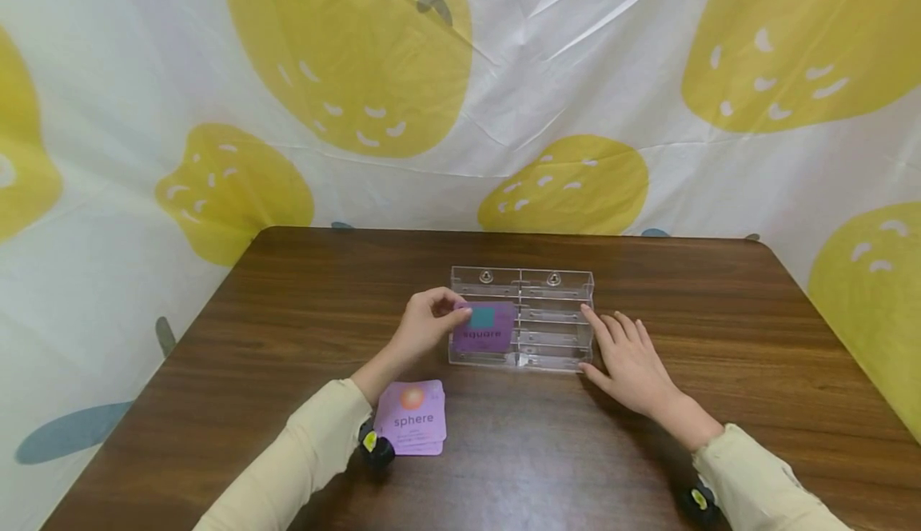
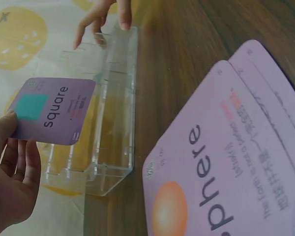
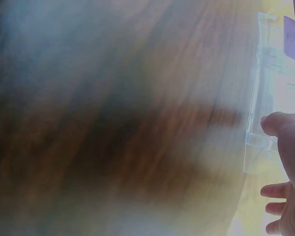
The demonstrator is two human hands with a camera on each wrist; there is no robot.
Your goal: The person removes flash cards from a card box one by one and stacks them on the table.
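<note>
My left hand pinches the left edge of a purple flash card marked "square", between thumb and fingers. The card is held in front of the left column of a clear plastic card rack with two columns of tiered slots. In the left wrist view the card shows a teal square above the word. My right hand, fingers spread and mostly straight, rests against the rack's right side, thumb at its front corner. In the right wrist view that thumb lies by the rack's edge.
A small stack of purple cards, "sphere" on top, lies on the brown wooden table under my left wrist, in front of the rack. Behind the table hangs a white cloth with yellow fruit prints.
</note>
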